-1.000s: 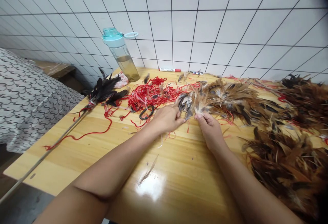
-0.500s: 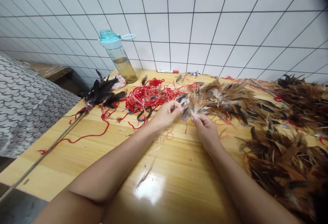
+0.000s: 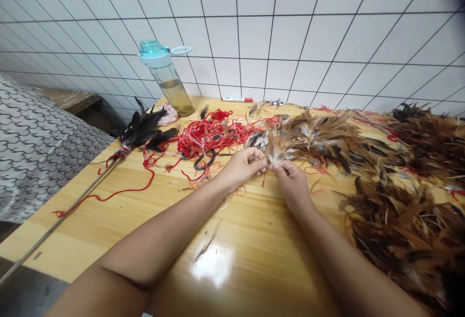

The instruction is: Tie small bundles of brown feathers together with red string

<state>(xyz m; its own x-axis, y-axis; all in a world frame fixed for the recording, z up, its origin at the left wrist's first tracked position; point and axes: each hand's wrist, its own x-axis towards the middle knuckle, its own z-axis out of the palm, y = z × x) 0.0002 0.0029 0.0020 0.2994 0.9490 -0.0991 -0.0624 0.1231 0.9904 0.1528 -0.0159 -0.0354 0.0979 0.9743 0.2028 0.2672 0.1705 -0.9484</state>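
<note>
Thumb and fingers of my right hand (image 3: pixel 290 176) pinch the pale base of a small bunch of brown feathers (image 3: pixel 279 145). My left hand (image 3: pixel 249 166) is closed just left of it, fingertips almost touching the base of that bunch; what it pinches, if anything, is too small to make out. Behind and right of my hands lies a long heap of brown feathers (image 3: pixel 319 135). A tangle of red string (image 3: pixel 210 135) lies behind my left hand, with black-handled scissors (image 3: pixel 204 160), partly covered, at its front edge.
At left, a stick (image 3: pixel 72 210) with black feathers (image 3: pixel 141 130) tied on overhangs the table edge. A water bottle (image 3: pixel 170 82) stands near the tiled wall, left of a red marker (image 3: pixel 237 99). Big piles of dark brown feathers (image 3: pixel 407 230) cover the right side. Patterned cloth (image 3: pixel 43 147) hangs at left.
My left hand has moved right and slightly down, closing the gap to my right hand. The right hand stays in place with the feather bunch.
</note>
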